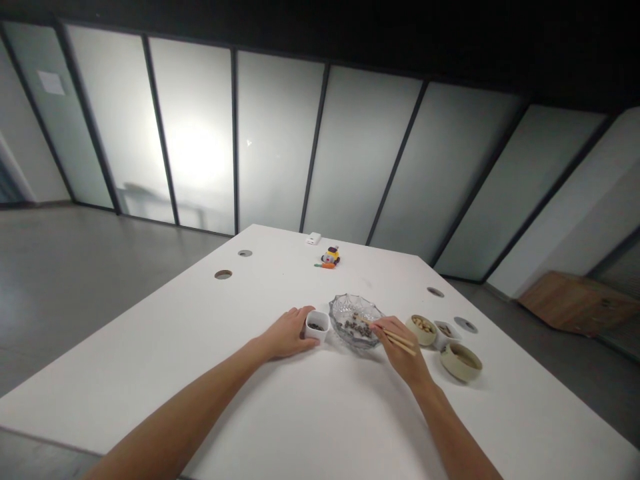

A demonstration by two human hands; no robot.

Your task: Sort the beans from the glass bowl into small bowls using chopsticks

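My left hand [291, 333] is closed around the left side of a small white square cup [317, 335] standing on the table. Small dark pieces [316, 326] lie inside that cup. In my right hand [400, 343] is a pair of wooden chopsticks [399, 339], their tips reaching into a clear glass bowl [345, 307] just right of the cup. Small dark brown pieces [357, 327], too small to name, lie in the bowl. My right fingers hide part of the bowl's right rim.
Right of my right hand stand a beige bowl of pale pieces [421, 329], a small white cup [445, 335] and a second beige bowl [461, 363]. Farther back on the white table [280, 413] are a toy vehicle [331, 255], an orange toy carrot [327, 265] and a white box [313, 238].
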